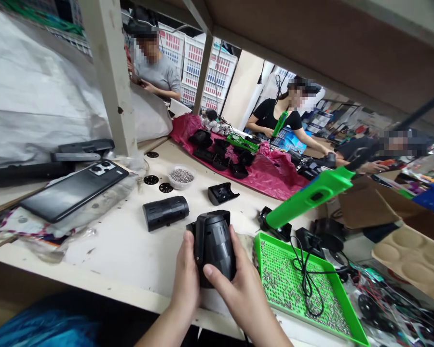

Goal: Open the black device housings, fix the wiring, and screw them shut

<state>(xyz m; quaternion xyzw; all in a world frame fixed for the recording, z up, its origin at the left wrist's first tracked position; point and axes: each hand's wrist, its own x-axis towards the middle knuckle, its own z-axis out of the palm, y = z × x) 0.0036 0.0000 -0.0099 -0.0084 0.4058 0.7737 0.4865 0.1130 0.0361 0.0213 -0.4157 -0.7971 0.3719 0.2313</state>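
Observation:
Between my two hands is a black rounded plastic housing (219, 243), held upright near the table's front edge. My left hand (186, 272) presses on its left side. My right hand (240, 274) wraps its right side, the thumb lying across the front. Behind it lie a black cylindrical shell (165, 213) and an open black half shell (222, 193). A small clear tub of screws (181, 176) stands farther back, with black discs (166, 187) beside it. The green electric screwdriver (311, 196) leans to the right, its tip end at a black part.
A green tray of screws (311, 284) with a black cable sits at the right, near wires and cardboard (408, 255). At the left lies a phone (75, 189) by a shelf post (112, 77). Black parts rest on pink plastic (267, 180) behind. Several people sit beyond.

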